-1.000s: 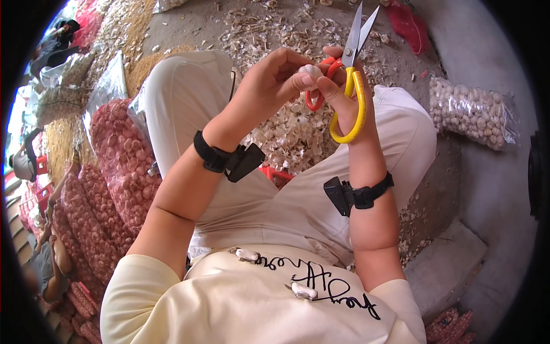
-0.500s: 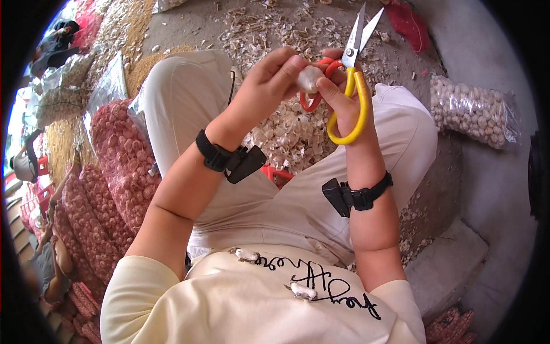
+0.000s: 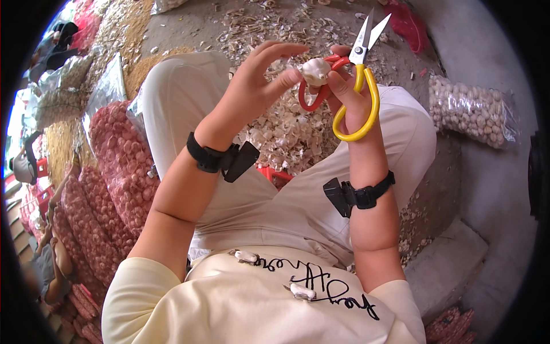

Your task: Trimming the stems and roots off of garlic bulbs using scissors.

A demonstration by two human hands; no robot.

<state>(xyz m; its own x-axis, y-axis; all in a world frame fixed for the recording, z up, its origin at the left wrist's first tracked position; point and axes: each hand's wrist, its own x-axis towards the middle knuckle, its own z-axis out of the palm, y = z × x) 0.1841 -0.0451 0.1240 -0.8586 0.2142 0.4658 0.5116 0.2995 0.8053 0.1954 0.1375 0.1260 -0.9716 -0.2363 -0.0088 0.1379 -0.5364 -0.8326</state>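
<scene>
A whitish garlic bulb sits in my right hand, pinched by the thumb against the fingers. The same hand carries scissors with one red and one yellow handle loop; their blades stick up past the fingers and stand apart. Just left of the bulb is my left hand, fingers stretched and thumb spread, with nothing held in it; the thumb tip is close to the bulb. Below both hands, between my knees, lies a heap of garlic skins, with a bit of red container under it.
Clear bag of white garlic at right, near a red cloth-like piece. Red mesh sacks of garlic line the left, where another person's arm shows. Garlic scraps litter the floor ahead. A concrete block lies lower right.
My left hand has let go of the garlic bulb and drawn back left, its fingers opening. The right hand, with bulb and scissors, has shifted slightly right, and more of the bulb shows.
</scene>
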